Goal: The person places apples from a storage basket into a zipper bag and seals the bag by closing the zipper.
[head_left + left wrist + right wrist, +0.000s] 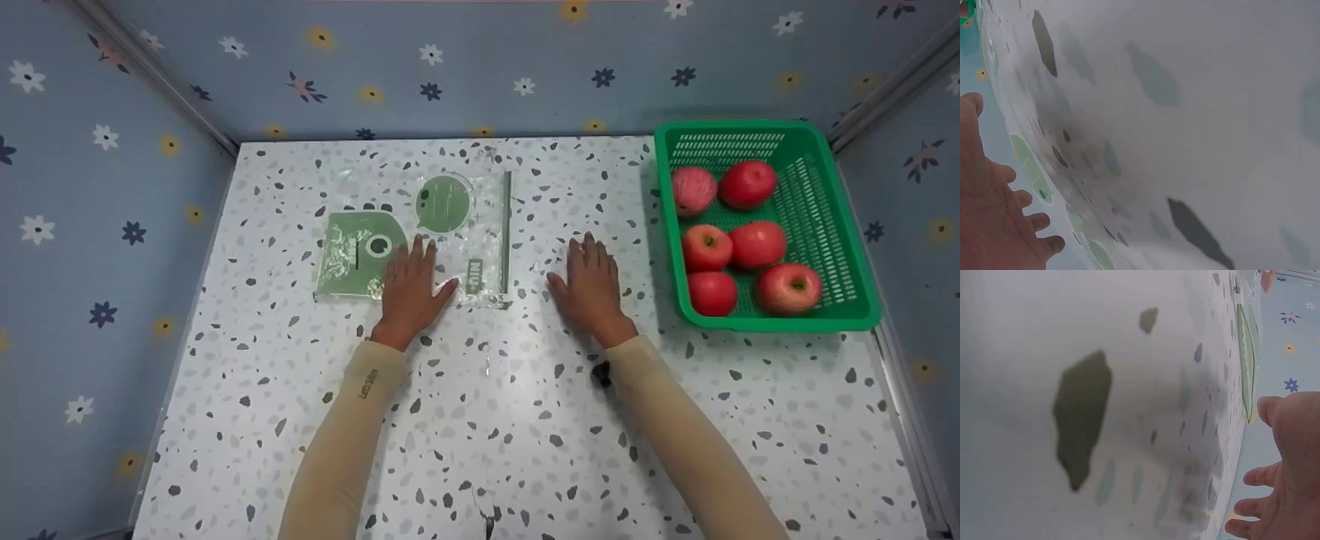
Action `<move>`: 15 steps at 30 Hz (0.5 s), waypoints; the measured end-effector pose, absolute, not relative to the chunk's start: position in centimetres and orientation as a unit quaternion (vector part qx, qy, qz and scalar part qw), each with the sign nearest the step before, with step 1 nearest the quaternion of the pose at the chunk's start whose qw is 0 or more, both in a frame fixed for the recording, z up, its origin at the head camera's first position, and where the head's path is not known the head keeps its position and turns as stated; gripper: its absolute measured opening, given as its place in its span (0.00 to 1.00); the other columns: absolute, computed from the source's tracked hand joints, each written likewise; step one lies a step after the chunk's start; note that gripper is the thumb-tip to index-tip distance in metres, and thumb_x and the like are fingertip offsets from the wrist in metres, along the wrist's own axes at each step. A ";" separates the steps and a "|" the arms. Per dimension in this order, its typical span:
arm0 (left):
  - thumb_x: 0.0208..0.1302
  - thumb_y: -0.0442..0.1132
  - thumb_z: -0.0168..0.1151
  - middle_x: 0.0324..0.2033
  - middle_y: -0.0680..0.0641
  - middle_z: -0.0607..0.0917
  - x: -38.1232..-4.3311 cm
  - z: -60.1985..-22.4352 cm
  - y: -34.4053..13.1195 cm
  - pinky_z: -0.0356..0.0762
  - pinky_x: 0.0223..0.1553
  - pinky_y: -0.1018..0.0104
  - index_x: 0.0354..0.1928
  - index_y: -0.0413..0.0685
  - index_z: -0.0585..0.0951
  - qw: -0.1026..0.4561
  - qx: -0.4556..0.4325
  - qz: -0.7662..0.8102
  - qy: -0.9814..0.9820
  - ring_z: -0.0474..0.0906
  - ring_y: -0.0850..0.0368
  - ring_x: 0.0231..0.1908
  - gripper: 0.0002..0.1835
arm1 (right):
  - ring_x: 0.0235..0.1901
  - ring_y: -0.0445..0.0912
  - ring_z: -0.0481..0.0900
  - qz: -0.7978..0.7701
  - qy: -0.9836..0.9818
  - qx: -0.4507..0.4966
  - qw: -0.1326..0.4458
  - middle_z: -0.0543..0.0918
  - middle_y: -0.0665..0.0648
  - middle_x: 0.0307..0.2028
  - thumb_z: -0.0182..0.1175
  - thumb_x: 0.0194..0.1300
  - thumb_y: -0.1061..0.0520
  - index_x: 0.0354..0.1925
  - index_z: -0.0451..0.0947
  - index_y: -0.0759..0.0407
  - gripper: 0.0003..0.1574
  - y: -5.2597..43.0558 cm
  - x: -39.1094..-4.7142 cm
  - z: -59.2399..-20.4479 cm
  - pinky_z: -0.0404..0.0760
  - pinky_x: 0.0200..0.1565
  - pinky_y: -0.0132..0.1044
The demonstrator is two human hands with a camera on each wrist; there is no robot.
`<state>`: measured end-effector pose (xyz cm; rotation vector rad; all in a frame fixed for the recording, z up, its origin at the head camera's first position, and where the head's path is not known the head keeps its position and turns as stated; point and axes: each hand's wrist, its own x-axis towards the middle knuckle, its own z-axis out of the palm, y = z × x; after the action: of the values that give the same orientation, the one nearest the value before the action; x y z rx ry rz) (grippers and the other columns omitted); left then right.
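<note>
A clear zip bag [487,225] with green cartoon prints lies flat on the speckled table, its green zip strip along the right side. Over the bag's lower edge is my left hand [411,289], palm down with straight fingers and the thumb spread to the right. My right hand [590,289] is palm down to the right of the bag, fingers straight, between the bag and a green basket [780,324]. Neither hand holds anything. Both wrist views show the left palm [999,219] and the right palm [1297,478] close over the table.
Several red apples [757,245] sit in the basket at the table's right side. Blue flower-patterned panels [480,67] wall in the back and both sides. A small black object [601,373] shows beside the right sleeve.
</note>
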<state>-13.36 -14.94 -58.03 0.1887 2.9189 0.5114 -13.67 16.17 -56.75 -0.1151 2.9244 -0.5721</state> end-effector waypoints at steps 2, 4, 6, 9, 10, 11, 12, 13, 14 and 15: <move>0.79 0.62 0.50 0.84 0.38 0.46 -13.4 -58.0 -14.7 0.39 0.81 0.41 0.85 0.42 0.51 0.088 0.066 0.175 0.979 0.40 0.34 0.83 0.46 | 0.81 0.67 0.46 -0.190 0.978 -0.038 0.081 0.48 0.73 0.82 0.53 0.81 0.41 0.82 0.51 0.69 0.49 16.0 -13.7 -56.8 0.46 0.80 0.59; 0.79 0.62 0.50 0.84 0.38 0.46 -13.4 -58.1 -14.4 0.39 0.81 0.41 0.85 0.42 0.51 0.089 0.070 0.173 0.978 0.40 0.35 0.83 0.46 | 0.81 0.68 0.46 -0.190 0.978 -0.041 0.080 0.48 0.73 0.82 0.53 0.81 0.41 0.82 0.51 0.69 0.48 15.9 -13.6 -56.9 0.46 0.80 0.60; 0.79 0.62 0.50 0.84 0.38 0.47 -13.4 -58.2 -14.2 0.40 0.81 0.41 0.85 0.41 0.51 0.089 0.074 0.170 0.979 0.40 0.35 0.83 0.46 | 0.81 0.68 0.46 -0.192 0.977 -0.043 0.083 0.48 0.73 0.82 0.52 0.82 0.41 0.82 0.51 0.69 0.48 15.8 -13.6 -56.9 0.46 0.80 0.60; 0.80 0.63 0.49 0.84 0.37 0.47 -13.4 -58.2 -13.8 0.40 0.81 0.40 0.85 0.42 0.50 0.089 0.082 0.160 0.980 0.41 0.36 0.83 0.46 | 0.81 0.68 0.46 -0.196 0.976 -0.045 0.083 0.48 0.72 0.82 0.52 0.82 0.41 0.82 0.52 0.68 0.47 15.6 -13.6 -57.0 0.46 0.79 0.61; 0.80 0.63 0.49 0.84 0.37 0.47 -13.4 -58.3 -13.7 0.40 0.81 0.40 0.85 0.41 0.50 0.090 0.084 0.158 0.980 0.41 0.36 0.83 0.46 | 0.81 0.68 0.47 -0.197 0.976 -0.044 0.083 0.48 0.72 0.82 0.52 0.82 0.41 0.82 0.52 0.67 0.47 15.5 -13.6 -57.1 0.46 0.79 0.61; 0.80 0.63 0.49 0.84 0.38 0.47 -13.3 -58.2 -13.6 0.40 0.81 0.40 0.85 0.42 0.50 0.092 0.086 0.157 0.980 0.41 0.36 0.83 0.46 | 0.81 0.67 0.47 -0.198 0.976 -0.045 0.082 0.49 0.72 0.82 0.52 0.82 0.41 0.82 0.52 0.67 0.47 15.5 -13.6 -57.1 0.47 0.79 0.61; 0.80 0.63 0.49 0.84 0.38 0.47 -13.3 -58.2 -13.5 0.40 0.81 0.40 0.85 0.42 0.50 0.094 0.087 0.156 0.979 0.41 0.36 0.83 0.46 | 0.80 0.67 0.48 -0.198 0.976 -0.046 0.079 0.50 0.72 0.82 0.53 0.81 0.41 0.82 0.53 0.67 0.47 15.4 -13.6 -57.1 0.47 0.79 0.60; 0.80 0.62 0.49 0.84 0.38 0.47 -13.3 -58.1 -13.4 0.40 0.81 0.41 0.85 0.42 0.50 0.096 0.088 0.156 0.979 0.41 0.36 0.83 0.45 | 0.80 0.67 0.49 -0.197 0.976 -0.048 0.076 0.50 0.72 0.81 0.53 0.81 0.41 0.81 0.53 0.67 0.47 15.3 -13.6 -57.1 0.48 0.79 0.60; 0.80 0.62 0.49 0.84 0.38 0.47 -13.3 -58.1 -13.2 0.40 0.81 0.41 0.85 0.42 0.50 0.099 0.088 0.158 0.979 0.41 0.36 0.83 0.45 | 0.80 0.67 0.49 -0.198 0.976 -0.048 0.074 0.51 0.72 0.81 0.53 0.81 0.41 0.81 0.54 0.67 0.46 15.2 -13.6 -57.1 0.48 0.79 0.60; 0.80 0.62 0.49 0.84 0.38 0.47 -13.3 -58.0 -13.1 0.40 0.81 0.41 0.85 0.42 0.50 0.101 0.088 0.159 0.978 0.40 0.36 0.83 0.45 | 0.80 0.66 0.50 -0.197 0.976 -0.049 0.071 0.52 0.72 0.81 0.54 0.81 0.41 0.81 0.54 0.67 0.46 15.2 -13.6 -57.1 0.49 0.79 0.60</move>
<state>-13.26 -13.13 -58.04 0.2607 2.8899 0.4707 -13.55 15.15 -57.10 -0.1487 2.9359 -0.5934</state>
